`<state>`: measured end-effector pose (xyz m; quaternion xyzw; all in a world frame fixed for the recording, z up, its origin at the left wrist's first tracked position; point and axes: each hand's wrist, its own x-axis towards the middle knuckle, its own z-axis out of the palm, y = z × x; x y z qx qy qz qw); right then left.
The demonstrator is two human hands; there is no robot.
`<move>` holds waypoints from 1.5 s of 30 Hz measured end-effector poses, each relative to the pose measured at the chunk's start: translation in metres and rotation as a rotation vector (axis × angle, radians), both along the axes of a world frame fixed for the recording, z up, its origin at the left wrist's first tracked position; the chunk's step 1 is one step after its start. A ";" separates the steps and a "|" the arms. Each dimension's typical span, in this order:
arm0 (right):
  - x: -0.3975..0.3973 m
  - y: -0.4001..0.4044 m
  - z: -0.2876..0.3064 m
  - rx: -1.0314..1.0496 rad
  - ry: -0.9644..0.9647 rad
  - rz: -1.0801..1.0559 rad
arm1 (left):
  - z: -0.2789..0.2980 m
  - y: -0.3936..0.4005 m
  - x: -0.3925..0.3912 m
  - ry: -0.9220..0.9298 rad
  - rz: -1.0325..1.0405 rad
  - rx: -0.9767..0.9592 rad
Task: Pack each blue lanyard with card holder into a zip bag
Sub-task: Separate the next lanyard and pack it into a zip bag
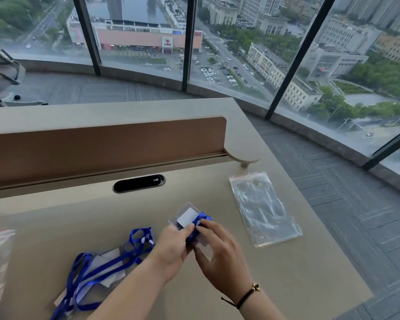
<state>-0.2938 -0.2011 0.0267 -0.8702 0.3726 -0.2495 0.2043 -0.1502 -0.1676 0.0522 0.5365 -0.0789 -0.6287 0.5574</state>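
While both hands' fingers (189, 228) pinch a lanyard-wrapped card holder (188, 217), the zip bag (264, 210) lies flat.

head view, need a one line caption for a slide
Both hands hold a card holder wrapped in its blue lanyard above the desk, an empty zip bag lying alongside.

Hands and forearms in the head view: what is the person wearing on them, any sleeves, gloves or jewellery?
Both forearms are bare, with no sleeves in view, and neither the left hand nor the right hand wears a glove. The right wrist carries a thin black cord bracelet with a small gold-coloured bead, its loose end trailing off the wrist. No rings or watch are visible.
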 end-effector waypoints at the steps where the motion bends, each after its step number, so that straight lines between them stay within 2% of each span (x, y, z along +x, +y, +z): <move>1: -0.009 -0.011 -0.003 0.010 -0.003 -0.005 | -0.001 -0.013 -0.010 -0.025 -0.003 0.012; 9: -0.082 -0.113 -0.029 0.169 -0.026 -0.058 | -0.028 -0.128 -0.086 -0.171 0.017 0.137; 15: -0.118 -0.198 -0.044 0.381 -0.086 -0.175 | -0.065 -0.192 -0.111 -0.235 0.162 0.266; 24: -0.120 -0.316 -0.081 0.713 0.008 -0.281 | -0.086 -0.249 -0.117 -0.157 0.169 0.265; 29: -0.106 -0.369 -0.111 0.727 0.134 -0.286 | -0.104 -0.272 -0.117 -0.104 0.225 0.286; 39: -0.088 -0.425 -0.144 0.560 0.466 -0.153 | -0.123 -0.314 -0.114 -0.059 0.286 0.305; 45: -0.084 -0.434 -0.155 0.462 0.513 -0.149 | -0.130 -0.312 -0.111 -0.059 0.294 0.325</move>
